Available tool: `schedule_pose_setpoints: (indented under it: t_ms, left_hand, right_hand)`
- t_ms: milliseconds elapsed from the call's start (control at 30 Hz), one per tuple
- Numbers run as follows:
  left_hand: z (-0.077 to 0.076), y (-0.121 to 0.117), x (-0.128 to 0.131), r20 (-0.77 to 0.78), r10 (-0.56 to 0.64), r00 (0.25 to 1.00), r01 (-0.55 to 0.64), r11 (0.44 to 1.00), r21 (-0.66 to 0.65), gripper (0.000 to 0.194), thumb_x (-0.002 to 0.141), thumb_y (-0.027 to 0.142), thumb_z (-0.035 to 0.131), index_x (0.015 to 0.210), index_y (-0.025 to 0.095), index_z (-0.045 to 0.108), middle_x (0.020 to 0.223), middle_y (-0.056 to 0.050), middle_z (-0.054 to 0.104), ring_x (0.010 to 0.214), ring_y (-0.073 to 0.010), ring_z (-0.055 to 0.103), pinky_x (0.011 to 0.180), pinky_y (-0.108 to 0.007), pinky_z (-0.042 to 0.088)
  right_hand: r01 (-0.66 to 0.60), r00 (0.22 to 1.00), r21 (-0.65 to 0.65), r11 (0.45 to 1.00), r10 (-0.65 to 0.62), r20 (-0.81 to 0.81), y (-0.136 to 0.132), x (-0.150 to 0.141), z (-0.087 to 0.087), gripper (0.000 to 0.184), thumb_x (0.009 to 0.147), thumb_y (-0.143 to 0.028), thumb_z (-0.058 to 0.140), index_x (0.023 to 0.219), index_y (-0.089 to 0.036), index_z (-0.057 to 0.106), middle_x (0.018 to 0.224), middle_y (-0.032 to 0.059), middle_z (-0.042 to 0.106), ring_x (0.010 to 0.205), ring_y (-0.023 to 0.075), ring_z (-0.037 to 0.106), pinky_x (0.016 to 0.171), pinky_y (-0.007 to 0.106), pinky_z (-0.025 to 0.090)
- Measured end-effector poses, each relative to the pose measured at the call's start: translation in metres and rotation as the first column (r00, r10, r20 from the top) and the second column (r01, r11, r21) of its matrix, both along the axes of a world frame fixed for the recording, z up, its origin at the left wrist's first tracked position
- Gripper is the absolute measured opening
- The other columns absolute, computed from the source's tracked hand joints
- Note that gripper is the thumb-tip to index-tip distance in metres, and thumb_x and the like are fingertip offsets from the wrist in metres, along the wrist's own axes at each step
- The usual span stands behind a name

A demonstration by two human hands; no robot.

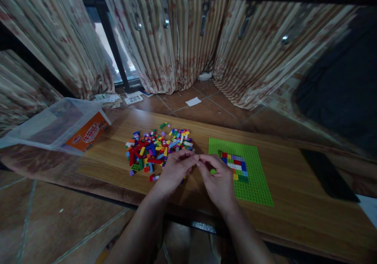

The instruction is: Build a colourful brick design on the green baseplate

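Note:
My left hand [176, 170] and my right hand [218, 181] meet fingertip to fingertip above the wooden table [294, 209], both pinched on a small piece I cannot make out. A pile of small coloured bricks [156, 148] lies just beyond my left hand. To the right of my right hand lies a green baseplate [253, 177] with a small patch of red, blue, white and yellow bricks [235, 165] pressed on it.
A clear plastic tub with an orange label [59, 126] lies tilted at the table's left end. A dark flat object [326, 173] lies on the right. Striped curtains [182, 40] hang behind, with papers [132, 98] on the tiled floor.

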State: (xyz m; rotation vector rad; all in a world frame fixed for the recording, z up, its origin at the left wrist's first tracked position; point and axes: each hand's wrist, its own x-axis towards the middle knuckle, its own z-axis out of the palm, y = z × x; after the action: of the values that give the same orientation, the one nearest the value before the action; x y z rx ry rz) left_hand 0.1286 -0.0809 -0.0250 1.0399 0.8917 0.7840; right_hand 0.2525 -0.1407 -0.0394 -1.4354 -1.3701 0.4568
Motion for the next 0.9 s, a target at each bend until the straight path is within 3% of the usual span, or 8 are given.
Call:
schedule_pose_setpoints:
  t_ms: [133,267,400,467,567,667,900]
  left_hand:
    - [-0.002,-0.003,0.002,-0.009,-0.042,0.999,0.042,0.999,0.004,0.032,0.071,0.044,0.073,0.074,0.014,0.062,0.053,0.006,0.046,0.046,-0.0052,0.034,0.044,-0.021,0.021]
    - [-0.004,-0.007,0.009,-0.025,-0.046,0.999,0.047,0.999,0.004,0.033,0.07,0.045,0.072,0.074,0.014,0.062,0.058,0.005,0.051,0.048,-0.0054,0.037,0.046,-0.021,0.025]
    - [-0.004,-0.01,0.016,-0.064,-0.051,0.997,0.051,0.999,-0.014,0.032,0.07,0.045,0.07,0.077,0.015,0.064,0.073,0.0,0.062,0.054,-0.0069,0.043,0.049,-0.022,0.029]
    - [-0.004,-0.011,0.017,-0.092,-0.057,0.994,0.056,0.998,-0.014,0.03,0.071,0.043,0.07,0.077,0.015,0.065,0.073,0.0,0.062,0.056,-0.0075,0.044,0.051,-0.022,0.031]
    - [-0.005,-0.011,0.017,-0.129,-0.063,0.99,0.062,0.998,-0.009,0.027,0.071,0.041,0.07,0.077,0.015,0.066,0.07,0.001,0.059,0.056,-0.0076,0.043,0.052,-0.022,0.032]
    - [-0.007,-0.011,0.017,-0.141,-0.074,0.987,0.074,0.997,-0.006,0.026,0.071,0.04,0.07,0.078,0.015,0.066,0.068,0.002,0.058,0.056,-0.0077,0.043,0.053,-0.022,0.033]
    - [-0.008,-0.012,0.017,-0.167,-0.124,0.978,0.127,0.992,0.006,0.025,0.073,0.04,0.068,0.077,0.015,0.065,0.065,0.003,0.055,0.054,-0.0074,0.039,0.052,-0.023,0.03]
  right_hand:
    - [-0.018,0.998,-0.017,1.0,0.019,0.053,-0.004,0.003,0.005,0.013,0.09,-0.023,0.056,0.094,-0.023,0.068,0.086,0.0013,0.066,0.078,0.0143,0.062,0.07,0.026,0.049]
    - [0.019,0.995,-0.083,0.996,-0.011,0.097,-0.008,0.013,0.006,0.015,0.09,-0.026,0.053,0.093,-0.022,0.067,0.089,0.0035,0.067,0.08,0.0159,0.062,0.07,0.027,0.05]
    - [0.195,0.98,-0.111,0.975,-0.19,0.052,-0.011,0.049,-0.001,0.021,0.088,-0.037,0.056,0.094,-0.021,0.068,0.09,0.0056,0.071,0.082,0.0188,0.065,0.077,0.033,0.052]
    - [0.314,0.949,-0.138,0.939,-0.314,0.021,-0.012,0.072,-0.005,0.027,0.084,-0.041,0.057,0.094,-0.019,0.069,0.09,0.0078,0.073,0.081,0.021,0.067,0.075,0.035,0.053]
    - [0.455,0.89,-0.194,0.869,-0.441,0.115,-0.012,0.101,-0.011,0.03,0.081,-0.039,0.059,0.094,-0.015,0.072,0.091,0.0119,0.074,0.081,0.0236,0.068,0.077,0.038,0.053]
    - [0.458,0.885,-0.219,0.861,-0.419,0.203,-0.011,0.113,-0.013,0.032,0.08,-0.036,0.056,0.096,-0.014,0.073,0.094,0.013,0.074,0.083,0.0244,0.068,0.08,0.04,0.052]
    - [0.417,0.899,-0.197,0.887,-0.371,0.234,-0.005,0.106,-0.017,0.034,0.082,-0.034,0.053,0.103,-0.016,0.073,0.099,0.0113,0.073,0.089,0.0235,0.067,0.085,0.041,0.051]
